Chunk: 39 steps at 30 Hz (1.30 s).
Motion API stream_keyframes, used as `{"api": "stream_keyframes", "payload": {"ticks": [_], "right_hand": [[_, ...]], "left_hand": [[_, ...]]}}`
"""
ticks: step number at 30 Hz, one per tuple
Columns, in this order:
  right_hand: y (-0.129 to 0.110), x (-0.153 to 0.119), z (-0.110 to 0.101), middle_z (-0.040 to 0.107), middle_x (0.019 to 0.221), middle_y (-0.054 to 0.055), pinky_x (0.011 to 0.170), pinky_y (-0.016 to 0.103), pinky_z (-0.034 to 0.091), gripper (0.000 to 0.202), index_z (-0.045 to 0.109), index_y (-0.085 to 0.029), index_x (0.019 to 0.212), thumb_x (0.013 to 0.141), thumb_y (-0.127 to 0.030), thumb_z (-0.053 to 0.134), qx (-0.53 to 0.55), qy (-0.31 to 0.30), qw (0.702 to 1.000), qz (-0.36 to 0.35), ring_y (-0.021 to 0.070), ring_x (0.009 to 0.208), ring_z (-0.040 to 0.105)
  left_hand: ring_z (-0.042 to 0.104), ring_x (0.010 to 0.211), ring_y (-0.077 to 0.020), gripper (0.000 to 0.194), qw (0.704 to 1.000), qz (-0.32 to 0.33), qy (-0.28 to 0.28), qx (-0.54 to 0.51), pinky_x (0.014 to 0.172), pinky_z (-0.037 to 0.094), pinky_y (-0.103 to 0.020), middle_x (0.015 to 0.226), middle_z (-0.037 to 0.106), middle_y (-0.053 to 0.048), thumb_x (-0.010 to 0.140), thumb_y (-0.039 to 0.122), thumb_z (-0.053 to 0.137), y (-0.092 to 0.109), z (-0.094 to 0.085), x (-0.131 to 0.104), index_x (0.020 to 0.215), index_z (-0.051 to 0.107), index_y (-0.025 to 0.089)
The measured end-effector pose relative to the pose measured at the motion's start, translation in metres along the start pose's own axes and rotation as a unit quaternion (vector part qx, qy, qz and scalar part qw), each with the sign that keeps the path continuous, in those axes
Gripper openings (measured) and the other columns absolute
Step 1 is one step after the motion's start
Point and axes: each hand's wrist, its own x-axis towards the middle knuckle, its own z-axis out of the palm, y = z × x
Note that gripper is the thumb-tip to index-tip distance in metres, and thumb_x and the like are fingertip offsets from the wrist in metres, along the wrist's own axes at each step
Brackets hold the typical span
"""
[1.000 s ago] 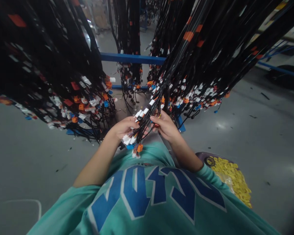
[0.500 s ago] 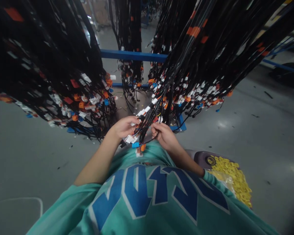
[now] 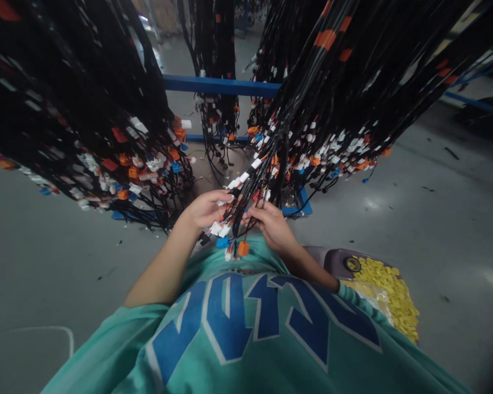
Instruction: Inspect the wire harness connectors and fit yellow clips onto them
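A bundle of black wire harness ends (image 3: 243, 203) hangs down between my two hands, close to my waist. My left hand (image 3: 208, 209) is closed on the bundle's left side, at wires with white connectors (image 3: 219, 229). From the right, my right hand (image 3: 268, 220) pinches thin wires of the same bundle. Below the hands dangle a blue connector (image 3: 222, 242) and an orange connector (image 3: 244, 248). White tape bands (image 3: 243, 178) mark one branch just above my left hand. The fingertips of both hands are partly hidden by wires.
More hanging harnesses (image 3: 143, 158) with white, orange and blue connectors crowd the left, and others (image 3: 337, 126) the right. A blue rack bar (image 3: 222, 85) crosses behind. At my lower right, a dark container (image 3: 332, 262) holds many small yellow pieces (image 3: 388, 290).
My right hand has moved slightly left into the bundle and its fingers have shifted onto wires. The orange connector now hangs lower and farther right, apart from the blue one.
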Motion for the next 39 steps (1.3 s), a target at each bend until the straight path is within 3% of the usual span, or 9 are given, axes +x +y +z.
{"api": "stream_keyframes", "payload": {"ticks": [5,10,13,22,28,34,39], "right_hand": [[0.0,-0.003,-0.001,0.048,0.045,-0.007,0.048,0.021,0.035,0.014,0.049,-0.018,0.059,0.06,-0.025,0.062,0.038,-0.023,0.999,-0.019,0.0071,0.044,0.043],[0.004,-0.001,-0.004,0.053,0.052,-0.005,0.045,0.021,0.03,0.015,0.058,-0.016,0.064,0.059,-0.028,0.066,-0.055,0.004,0.997,-0.051,0.0058,0.044,0.039],[0.003,-0.001,-0.004,0.056,0.055,-0.004,0.046,0.021,0.031,0.017,0.06,-0.016,0.066,0.058,-0.029,0.067,-0.087,0.021,0.995,-0.05,0.0063,0.045,0.041],[-0.001,-0.004,-0.005,0.044,0.046,-0.007,0.045,0.021,0.027,0.015,0.057,-0.015,0.064,0.061,-0.029,0.063,-0.134,-0.008,0.989,-0.055,0.0059,0.044,0.037],[0.011,0.0,-0.006,0.036,0.045,-0.011,0.044,0.021,0.027,0.017,0.052,-0.018,0.075,0.064,-0.027,0.062,-0.091,0.018,0.993,-0.071,0.0059,0.041,0.033],[0.017,0.006,-0.005,0.039,0.045,-0.008,0.044,0.021,0.029,0.015,0.055,-0.018,0.073,0.071,-0.033,0.057,-0.068,0.021,0.992,-0.109,0.0064,0.043,0.035],[0.013,0.009,-0.003,0.046,0.049,-0.008,0.038,0.02,0.031,0.026,0.054,-0.02,0.081,0.064,-0.037,0.064,0.002,0.006,0.999,-0.045,0.006,0.038,0.037]], "left_hand": [[0.064,0.057,-0.0175,0.014,1.0,-0.019,0.002,0.014,0.062,0.053,-0.028,0.06,0.066,-0.007,0.067,0.014,0.05,0.0,-0.003,0.002,0.072,0.062,0.007],[0.061,0.053,-0.0128,0.01,0.998,0.026,0.042,0.045,0.057,0.051,-0.021,0.059,0.065,-0.004,0.06,0.008,0.058,0.001,0.002,0.0,0.068,0.064,0.007],[0.059,0.05,-0.0115,0.012,0.993,0.032,0.046,0.106,0.051,0.047,-0.02,0.058,0.064,-0.003,0.057,0.012,0.067,0.002,0.007,-0.005,0.068,0.065,0.008],[0.051,0.048,-0.0065,0.028,0.983,0.046,0.039,0.173,0.048,0.038,-0.017,0.055,0.06,0.001,0.046,0.02,0.08,-0.004,0.014,-0.006,0.063,0.061,0.009],[0.049,0.051,-0.0059,0.031,0.977,0.06,0.034,0.203,0.051,0.037,-0.017,0.058,0.059,0.002,0.045,0.018,0.08,-0.004,0.018,-0.007,0.068,0.062,0.008],[0.047,0.051,-0.007,0.03,0.956,0.07,0.055,0.281,0.049,0.036,-0.018,0.058,0.056,0.003,0.046,0.017,0.074,-0.004,0.02,-0.009,0.072,0.06,0.01],[0.042,0.047,-0.0057,0.016,0.94,0.074,0.084,0.321,0.046,0.031,-0.017,0.053,0.052,0.005,0.049,0.016,0.063,-0.002,0.022,-0.009,0.063,0.058,0.01]]}}
